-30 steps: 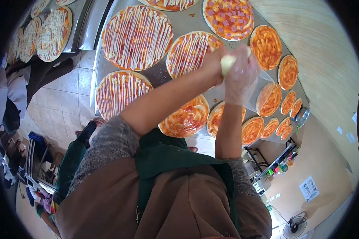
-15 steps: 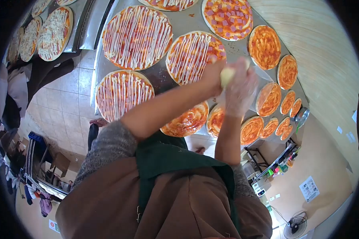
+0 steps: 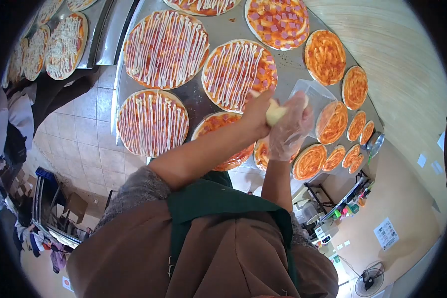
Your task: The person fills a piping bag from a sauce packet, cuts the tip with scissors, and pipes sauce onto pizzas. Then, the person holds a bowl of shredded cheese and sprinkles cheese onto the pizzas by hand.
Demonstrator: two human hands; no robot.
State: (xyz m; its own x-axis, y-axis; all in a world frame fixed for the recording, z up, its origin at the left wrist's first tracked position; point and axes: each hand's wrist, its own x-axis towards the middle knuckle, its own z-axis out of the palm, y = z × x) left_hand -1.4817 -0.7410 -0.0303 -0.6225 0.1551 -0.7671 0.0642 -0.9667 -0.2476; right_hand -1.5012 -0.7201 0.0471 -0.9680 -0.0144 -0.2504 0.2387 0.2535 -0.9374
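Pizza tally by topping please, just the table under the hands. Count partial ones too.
White-striped pizzas: 4
Pink-cube pizza without stripes: 1
Sauce-only pizzas: 9
Partly hidden pizzas, topping unclear: 2
Total: 16

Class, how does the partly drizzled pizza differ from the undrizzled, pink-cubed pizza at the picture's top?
The partly drizzled pizza is striped white over its left side; the undrizzled pizza is not. The left hand overlaps the partly drizzled pizza in view but not the undrizzled pizza. Both are round and pink-cubed.
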